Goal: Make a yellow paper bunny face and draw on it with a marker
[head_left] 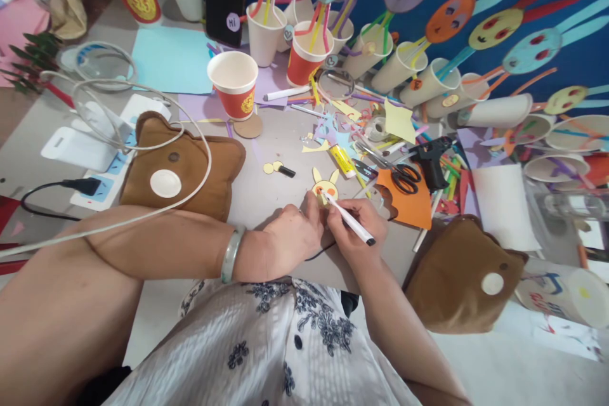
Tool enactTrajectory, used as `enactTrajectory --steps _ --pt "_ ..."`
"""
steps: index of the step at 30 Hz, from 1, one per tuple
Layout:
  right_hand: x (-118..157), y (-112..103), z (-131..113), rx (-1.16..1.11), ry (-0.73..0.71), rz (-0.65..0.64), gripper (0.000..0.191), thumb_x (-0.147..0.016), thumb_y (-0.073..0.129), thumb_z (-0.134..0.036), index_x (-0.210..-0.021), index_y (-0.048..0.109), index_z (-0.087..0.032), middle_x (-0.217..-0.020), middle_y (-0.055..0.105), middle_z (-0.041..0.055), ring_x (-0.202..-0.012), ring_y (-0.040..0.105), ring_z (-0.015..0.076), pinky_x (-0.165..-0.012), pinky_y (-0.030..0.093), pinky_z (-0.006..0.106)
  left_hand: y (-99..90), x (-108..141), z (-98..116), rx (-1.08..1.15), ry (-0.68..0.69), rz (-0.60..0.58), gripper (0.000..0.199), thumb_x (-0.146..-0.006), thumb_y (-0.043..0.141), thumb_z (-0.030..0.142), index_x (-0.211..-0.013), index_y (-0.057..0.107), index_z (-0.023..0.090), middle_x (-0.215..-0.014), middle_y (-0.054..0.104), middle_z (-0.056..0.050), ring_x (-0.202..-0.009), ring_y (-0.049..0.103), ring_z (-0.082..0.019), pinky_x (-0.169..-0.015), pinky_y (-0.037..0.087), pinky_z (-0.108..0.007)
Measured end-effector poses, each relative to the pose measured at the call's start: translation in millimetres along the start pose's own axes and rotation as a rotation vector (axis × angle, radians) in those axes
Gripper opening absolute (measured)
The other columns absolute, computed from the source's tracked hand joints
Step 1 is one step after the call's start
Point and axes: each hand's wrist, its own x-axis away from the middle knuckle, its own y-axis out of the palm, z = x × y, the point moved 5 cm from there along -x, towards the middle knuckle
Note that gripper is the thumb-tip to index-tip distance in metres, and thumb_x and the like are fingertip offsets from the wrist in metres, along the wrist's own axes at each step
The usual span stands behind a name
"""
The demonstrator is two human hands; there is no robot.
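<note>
A small yellow paper rabbit face (325,186) with orange eyes lies on the grey table. Fingers of my left hand (295,233) press on its lower left edge, holding it down. In my right hand (359,228) is a white marker (351,221), its tip touching or just over the face and its dark end pointing down toward me. A black pen cap (286,171) rests to the left, beside small yellow paper circles (269,168). Just right of the face is a yellow glue stick (342,161).
Black-handled scissors (404,178), a black glue gun (431,162) and orange paper (413,203) lie to the right. A red-and-white cup (234,85) stands ahead. Brown pouches (181,171) flank my arms, a white cable (205,146) crosses my left forearm, and decorated cups (309,57) line the back.
</note>
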Motion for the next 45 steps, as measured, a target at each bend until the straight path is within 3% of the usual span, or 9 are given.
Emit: enactTrajectory --steps 8,13,27,35,45 --pt "-0.2 0.1 0.0 0.007 0.031 -0.005 0.011 -0.087 0.068 -0.034 -0.086 0.067 -0.023 -0.069 0.074 0.0007 -0.056 0.068 0.0165 -0.054 0.054 0.027 -1.8 -0.2 -0.4 -0.025 0.001 -0.031 0.062 -0.098 0.034 -0.001 -0.159 0.040 0.004 -0.158 0.046 -0.033 -0.143 0.055 -0.036 -0.080 0.067 -0.034" --pt "-0.3 0.1 -1.0 0.004 0.014 0.005 0.011 -0.087 0.068 -0.034 -0.086 0.068 -0.023 -0.069 0.074 0.0002 -0.055 0.069 0.0160 -0.053 0.054 0.026 0.0 -0.9 -0.6 0.031 -0.008 -0.042 0.061 -0.099 0.040 0.002 -0.160 0.040 0.005 -0.158 0.045 -0.033 -0.143 0.055 -0.037 -0.082 0.067 -0.036" --pt "-1.8 -0.3 -2.5 -0.015 0.039 -0.017 0.010 -0.088 0.067 -0.032 -0.086 0.066 -0.023 -0.069 0.073 0.0002 -0.055 0.066 0.0163 -0.055 0.056 0.028 -2.5 -0.3 -1.1 0.016 0.000 -0.047 0.061 -0.099 0.035 0.001 -0.160 0.039 0.004 -0.157 0.045 -0.035 -0.132 0.065 -0.036 -0.079 0.067 -0.036" --pt "-3.3 -2.2 -4.7 0.003 0.025 -0.004 0.010 -0.087 0.067 -0.032 -0.084 0.066 -0.023 -0.066 0.072 -0.0007 -0.052 0.065 0.0156 -0.053 0.052 0.027 -2.7 0.0 -1.0 -0.025 0.015 -0.051 0.062 -0.098 0.030 -0.001 -0.160 0.038 0.004 -0.158 0.046 -0.034 -0.139 0.060 -0.036 -0.078 0.067 -0.034" --pt "-1.5 0.1 -2.2 0.000 0.036 -0.016 0.009 -0.087 0.066 -0.032 -0.084 0.064 -0.023 -0.066 0.072 -0.0011 -0.052 0.064 0.0157 -0.052 0.051 0.028 -6.8 0.5 -3.1 0.055 -0.009 -0.038 0.061 -0.098 0.040 0.001 -0.159 0.042 0.008 -0.157 0.047 -0.033 -0.135 0.063 -0.036 -0.081 0.068 -0.036"
